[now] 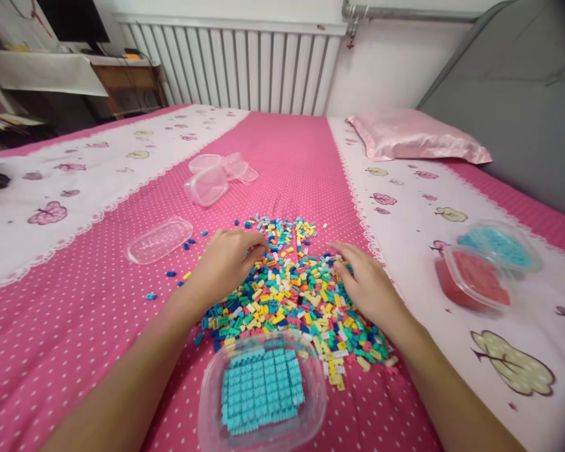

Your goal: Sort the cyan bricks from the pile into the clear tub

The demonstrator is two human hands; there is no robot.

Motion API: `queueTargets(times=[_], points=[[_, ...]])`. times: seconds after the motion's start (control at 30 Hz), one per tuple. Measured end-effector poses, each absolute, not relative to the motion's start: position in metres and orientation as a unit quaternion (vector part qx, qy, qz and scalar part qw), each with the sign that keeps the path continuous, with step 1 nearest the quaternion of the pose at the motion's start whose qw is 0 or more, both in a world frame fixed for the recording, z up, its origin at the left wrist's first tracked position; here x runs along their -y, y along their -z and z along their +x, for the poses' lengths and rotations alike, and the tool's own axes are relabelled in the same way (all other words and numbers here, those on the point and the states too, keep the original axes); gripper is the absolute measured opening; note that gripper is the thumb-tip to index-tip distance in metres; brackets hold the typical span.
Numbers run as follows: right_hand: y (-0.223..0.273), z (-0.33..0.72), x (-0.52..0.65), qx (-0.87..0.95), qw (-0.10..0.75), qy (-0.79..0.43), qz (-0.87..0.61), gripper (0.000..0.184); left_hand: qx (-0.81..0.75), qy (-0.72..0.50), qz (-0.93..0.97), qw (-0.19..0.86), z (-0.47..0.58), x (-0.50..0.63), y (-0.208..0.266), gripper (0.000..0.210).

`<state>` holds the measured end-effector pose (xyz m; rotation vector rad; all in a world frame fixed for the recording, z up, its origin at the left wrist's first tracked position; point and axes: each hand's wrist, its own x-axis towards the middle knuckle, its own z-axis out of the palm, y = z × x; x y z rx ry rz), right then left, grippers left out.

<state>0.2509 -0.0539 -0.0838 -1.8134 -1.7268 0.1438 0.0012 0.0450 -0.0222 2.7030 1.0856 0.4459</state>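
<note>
A wide heap of small toy building bricks (282, 295) in yellow, green, blue, white and coral lies on the pink bedspread. Over its left side my left hand (233, 254) bends, with fingers curled together and the thumb close to them; whatever may be between the fingertips is hidden. My right hand (365, 279) rests at the heap's right edge, thumb and fingers apart, holding nothing visible. Close to me, in front of the heap, stands a clear plastic tub (313, 408) with rows of turquoise bricks (263, 389) fitted together inside.
On the right are a tub of red bricks (473, 282) and a tub of blue bricks (503, 245). A clear lid (160, 240) lies to the left, and several clear containers (209, 185) sit farther back. A pink pillow (414, 135) lies at the far right.
</note>
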Motion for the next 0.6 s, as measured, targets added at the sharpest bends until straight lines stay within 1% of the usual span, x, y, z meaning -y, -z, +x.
queueTargets(times=[0.17,0.43,0.6], points=[[0.085,0.250,0.052,0.692,0.282,-0.092,-0.659,0.036,-0.334,-0.124,0.927,0.116,0.015,-0.034,0.032,0.027],[0.092,0.255,0.047,0.685,0.266,-0.091,-0.672,0.041,-0.334,-0.133,0.926,0.118,0.018,-0.033,0.039,0.024],[0.094,0.249,0.047,0.690,0.256,-0.087,-0.672,0.056,-0.329,-0.124,0.928,0.123,0.019,-0.034,0.039,0.022]])
